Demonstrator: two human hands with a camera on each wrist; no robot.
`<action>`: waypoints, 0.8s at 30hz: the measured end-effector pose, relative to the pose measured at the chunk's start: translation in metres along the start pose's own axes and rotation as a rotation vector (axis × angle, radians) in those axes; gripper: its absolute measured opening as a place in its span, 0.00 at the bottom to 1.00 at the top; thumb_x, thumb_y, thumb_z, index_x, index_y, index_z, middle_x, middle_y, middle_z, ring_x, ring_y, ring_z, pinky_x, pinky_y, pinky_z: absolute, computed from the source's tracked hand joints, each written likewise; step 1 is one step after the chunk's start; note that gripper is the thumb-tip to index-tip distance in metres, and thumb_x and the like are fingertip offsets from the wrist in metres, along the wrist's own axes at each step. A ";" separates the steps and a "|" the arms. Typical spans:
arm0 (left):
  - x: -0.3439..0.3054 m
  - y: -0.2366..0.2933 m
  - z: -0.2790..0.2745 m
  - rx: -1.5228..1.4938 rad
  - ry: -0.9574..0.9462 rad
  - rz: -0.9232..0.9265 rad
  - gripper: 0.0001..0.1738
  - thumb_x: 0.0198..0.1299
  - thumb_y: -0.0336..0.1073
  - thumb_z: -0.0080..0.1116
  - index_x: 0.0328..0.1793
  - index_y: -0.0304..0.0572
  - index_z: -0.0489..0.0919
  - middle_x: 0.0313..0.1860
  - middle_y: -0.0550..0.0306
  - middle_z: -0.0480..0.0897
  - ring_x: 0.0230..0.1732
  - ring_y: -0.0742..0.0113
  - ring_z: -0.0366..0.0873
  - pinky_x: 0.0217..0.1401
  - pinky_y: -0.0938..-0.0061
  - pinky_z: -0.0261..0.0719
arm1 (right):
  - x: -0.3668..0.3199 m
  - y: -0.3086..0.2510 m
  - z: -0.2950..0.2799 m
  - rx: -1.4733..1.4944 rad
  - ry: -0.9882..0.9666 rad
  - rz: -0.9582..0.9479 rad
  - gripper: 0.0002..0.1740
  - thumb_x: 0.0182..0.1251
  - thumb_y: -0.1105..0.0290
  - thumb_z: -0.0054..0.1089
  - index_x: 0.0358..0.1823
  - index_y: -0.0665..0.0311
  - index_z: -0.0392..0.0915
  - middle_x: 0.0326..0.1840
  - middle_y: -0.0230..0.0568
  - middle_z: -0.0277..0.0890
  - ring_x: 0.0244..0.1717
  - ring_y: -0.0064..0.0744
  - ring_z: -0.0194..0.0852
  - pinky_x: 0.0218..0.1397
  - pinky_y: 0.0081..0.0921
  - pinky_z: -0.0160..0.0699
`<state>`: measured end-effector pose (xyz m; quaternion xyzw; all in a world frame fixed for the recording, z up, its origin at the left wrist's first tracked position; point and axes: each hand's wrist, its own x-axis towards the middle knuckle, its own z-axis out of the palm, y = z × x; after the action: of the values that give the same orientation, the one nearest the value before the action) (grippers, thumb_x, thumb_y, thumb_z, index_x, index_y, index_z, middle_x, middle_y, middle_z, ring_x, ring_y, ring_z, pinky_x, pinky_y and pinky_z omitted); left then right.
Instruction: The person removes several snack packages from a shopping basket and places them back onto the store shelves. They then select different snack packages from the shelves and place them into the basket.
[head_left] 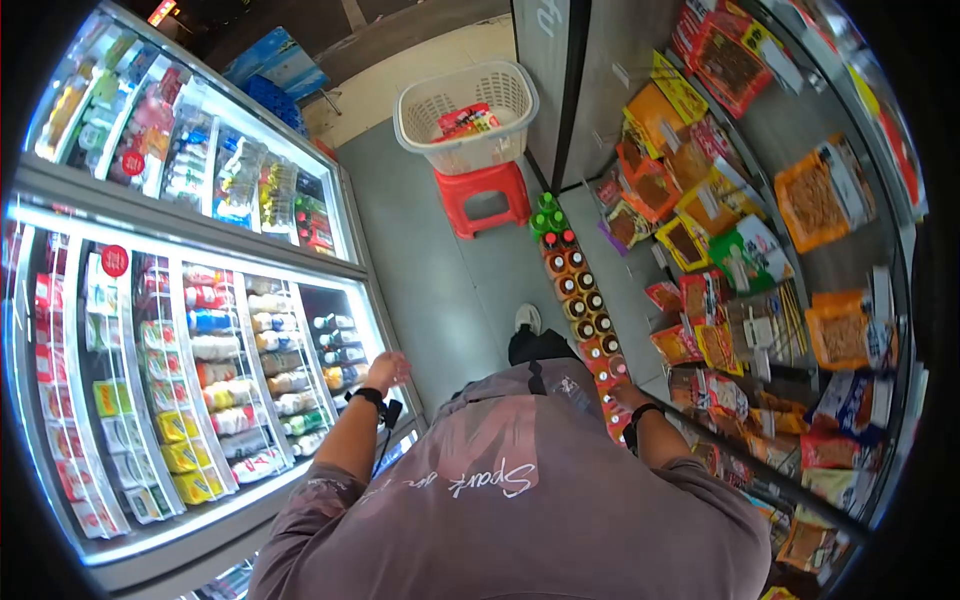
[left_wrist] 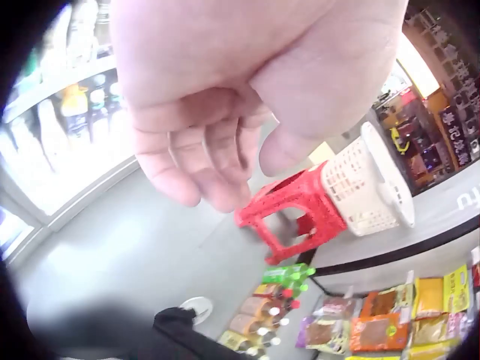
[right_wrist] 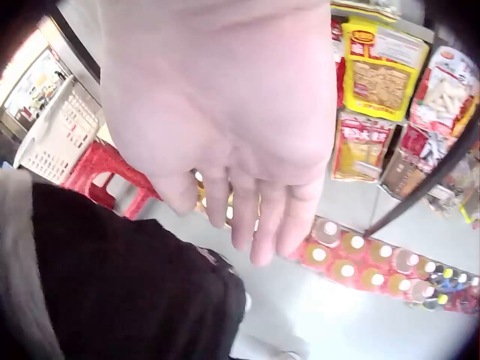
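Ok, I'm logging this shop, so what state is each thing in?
Left hand: empty, fingers loosely bent
Right hand: empty, fingers extended
Red stool: upright
White basket: upright on the stool, red packaging inside
Floor bottles: standing, capped
Display fridge: lit, stocked
Snack packets: on display

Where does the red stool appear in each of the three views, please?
Head: red stool, above centre.
Left wrist: red stool, just right of centre.
Right wrist: red stool, on the left side, around mid-height.
Shared landmark: the white basket, directly adjoining the red stool in all three pictures.
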<state>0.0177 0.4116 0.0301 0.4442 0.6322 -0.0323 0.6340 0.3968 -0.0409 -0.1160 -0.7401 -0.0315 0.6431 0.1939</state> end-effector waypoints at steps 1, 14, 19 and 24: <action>0.012 0.039 -0.003 0.003 0.008 0.081 0.14 0.62 0.41 0.51 0.50 0.43 0.72 0.36 0.56 0.79 0.34 0.64 0.78 0.37 0.68 0.78 | 0.010 -0.030 -0.013 0.154 0.049 -0.037 0.14 0.69 0.64 0.46 0.48 0.64 0.73 0.40 0.46 0.78 0.35 0.41 0.82 0.31 0.39 0.80; 0.186 0.464 0.082 0.143 -0.112 0.645 0.19 0.59 0.33 0.55 0.57 0.37 0.72 0.43 0.53 0.81 0.38 0.66 0.80 0.37 0.73 0.78 | -0.004 -0.201 -0.070 0.733 0.442 -0.332 0.10 0.64 0.69 0.54 0.45 0.63 0.74 0.36 0.37 0.79 0.31 0.28 0.79 0.29 0.22 0.75; 0.373 0.521 0.109 0.585 -0.114 0.587 0.26 0.54 0.35 0.61 0.59 0.33 0.71 0.47 0.46 0.81 0.50 0.58 0.79 0.50 0.68 0.77 | -0.031 -0.123 0.001 0.889 0.464 0.168 0.18 0.64 0.59 0.48 0.51 0.60 0.71 0.44 0.41 0.78 0.34 0.38 0.80 0.32 0.33 0.79; 0.484 0.523 0.142 1.005 -0.094 0.538 0.37 0.48 0.40 0.66 0.64 0.34 0.68 0.54 0.35 0.77 0.57 0.46 0.76 0.62 0.63 0.71 | -0.117 -0.179 0.097 0.898 0.383 0.450 0.16 0.68 0.62 0.49 0.52 0.62 0.71 0.40 0.44 0.78 0.34 0.45 0.83 0.32 0.36 0.81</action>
<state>0.5384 0.8933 -0.1265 0.8346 0.3747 -0.1863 0.3582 0.3192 0.1131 0.0432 -0.6769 0.4421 0.4723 0.3511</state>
